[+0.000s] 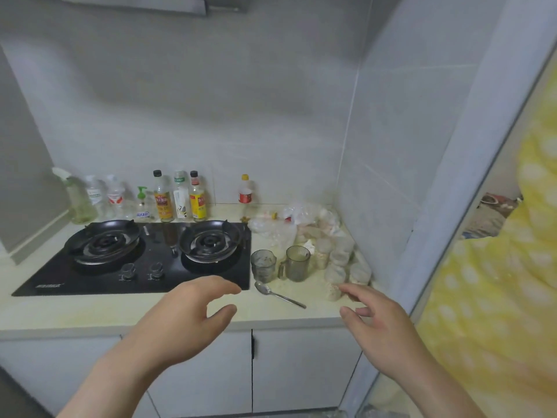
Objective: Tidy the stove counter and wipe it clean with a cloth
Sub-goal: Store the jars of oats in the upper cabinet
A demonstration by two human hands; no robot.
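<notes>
Pale kitchen table [120, 312] carries a black stove [90, 277] at left; left hand [180, 315] and right hand [381, 324] hover over its near edge, fingers [221, 287] loosely spread, holding nothing, spoon [278, 294] lying between them.

Soft, even light is given, a broad shadow is thrown on the wall [211, 86] above the stove [90, 279], and lines are bent far right of it.

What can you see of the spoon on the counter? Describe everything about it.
The spoon looks like silvery metal, with an oval bowl and a slim handle. It lies flat on the pale counter, bowl near the stove front right corner, before a grey cup, handle angled right toward the counter edge. Neither left hand nor right hand touches it.
</notes>
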